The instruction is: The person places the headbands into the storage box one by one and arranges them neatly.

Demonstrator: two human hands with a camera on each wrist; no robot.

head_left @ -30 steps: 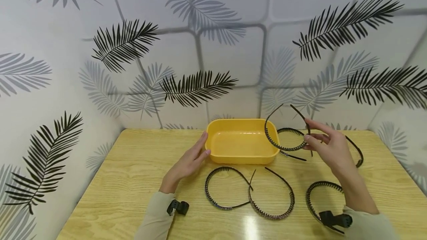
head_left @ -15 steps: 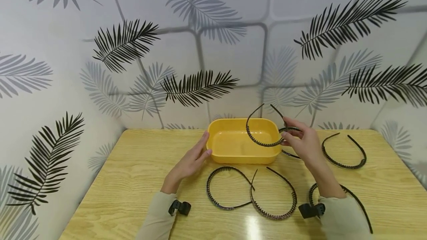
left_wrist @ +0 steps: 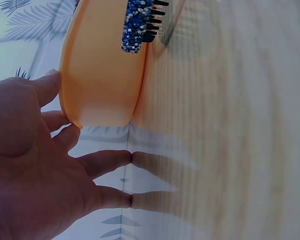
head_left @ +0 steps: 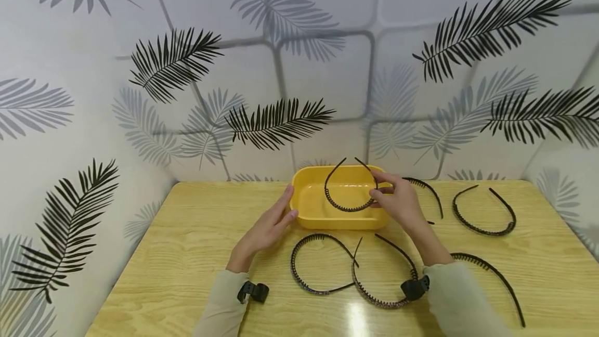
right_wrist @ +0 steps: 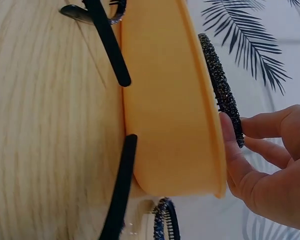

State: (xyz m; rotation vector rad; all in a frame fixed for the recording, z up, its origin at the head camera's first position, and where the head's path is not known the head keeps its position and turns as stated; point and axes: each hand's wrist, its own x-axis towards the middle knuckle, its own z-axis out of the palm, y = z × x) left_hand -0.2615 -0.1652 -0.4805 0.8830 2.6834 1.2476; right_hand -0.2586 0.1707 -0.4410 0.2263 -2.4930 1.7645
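My right hand (head_left: 395, 196) pinches a black toothed headband (head_left: 348, 209) between thumb and fingers. The headband hangs over the yellow plastic basin (head_left: 339, 223), its two ends pointing up and away. In the right wrist view its glittery dark band (right_wrist: 221, 82) shows beyond the basin's rim. My left hand (head_left: 264, 225) rests with extended fingers against the basin's left end. In the left wrist view the thumb and some fingers of the left hand (left_wrist: 40, 155) touch the rim, while two other fingertips reach down to the tabletop.
Two headbands, one with blue glitter (head_left: 295, 274) and one pinkish (head_left: 381, 303), overlap in front of the basin. More lie to the right: one partly behind my right hand (head_left: 432, 194), one at far right (head_left: 486, 233), one by my sleeve (head_left: 507, 287). A patterned wall (head_left: 299, 66) stands behind the table.
My right hand has moved left, carrying the headband from the basin's right end to over its inside. The left hand has stayed at the basin's left end.
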